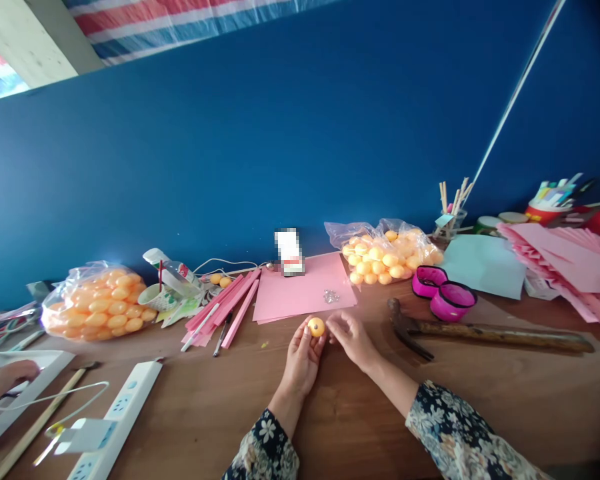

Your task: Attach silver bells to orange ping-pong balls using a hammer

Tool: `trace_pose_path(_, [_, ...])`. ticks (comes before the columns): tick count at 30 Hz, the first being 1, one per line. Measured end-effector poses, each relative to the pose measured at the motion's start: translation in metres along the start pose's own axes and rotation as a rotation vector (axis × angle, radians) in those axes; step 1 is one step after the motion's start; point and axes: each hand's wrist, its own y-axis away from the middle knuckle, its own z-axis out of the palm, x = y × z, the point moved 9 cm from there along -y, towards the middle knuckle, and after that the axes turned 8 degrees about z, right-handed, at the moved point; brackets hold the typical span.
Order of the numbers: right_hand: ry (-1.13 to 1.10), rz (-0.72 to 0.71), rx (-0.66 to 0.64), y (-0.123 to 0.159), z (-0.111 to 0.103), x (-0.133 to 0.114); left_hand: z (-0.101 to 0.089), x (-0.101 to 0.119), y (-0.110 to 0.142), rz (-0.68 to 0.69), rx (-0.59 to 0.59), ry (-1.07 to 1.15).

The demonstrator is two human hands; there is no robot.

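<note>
My left hand (303,357) holds an orange ping-pong ball (316,327) between thumb and fingers, above the table. A small dark spot shows on the ball's facing side. Just right of the ball is my right hand (353,340), its fingers bent and drawn together. Whatever those fingertips may pinch is too small to make out. Behind the hands, a little heap of small shiny metal pieces (331,295) lies on pink paper sheets (300,290).
Bags of orange balls (103,303) (385,257) stand left and right. A hammer (490,333) and magenta bands (453,300) lie rightward. Pink strips (225,307), a power strip (123,413) and another person's hand (10,383) in a white tray (55,363) are leftward.
</note>
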Motion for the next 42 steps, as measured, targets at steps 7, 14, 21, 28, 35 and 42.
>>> trace_pose_path(7, [0.536, -0.079, 0.221, -0.036, -0.038, -0.018, 0.009, 0.002, -0.012, -0.045, 0.004, 0.028])
trace_pose_path(14, [0.836, -0.038, 0.263, -0.066, -0.041, -0.010, 0.001, -0.001, -0.022, -0.082, -0.050, 0.051])
trace_pose_path(21, [0.963, -0.021, 0.257, -0.068, -0.036, -0.008, -0.001, -0.005, -0.023, -0.125, -0.042, 0.080])
trace_pose_path(28, [0.897, -0.046, 0.296, -0.068, -0.041, -0.011, 0.000, -0.005, -0.022, -0.132, -0.058, 0.086])
trace_pose_path(35, [0.633, -0.114, 0.228, -0.057, -0.047, -0.019, 0.000, -0.004, -0.023, -0.132, -0.067, 0.089])
trace_pose_path(42, [0.277, -0.070, 0.034, -0.036, -0.018, -0.012, 0.002, -0.001, -0.019, -0.123, -0.081, 0.080])
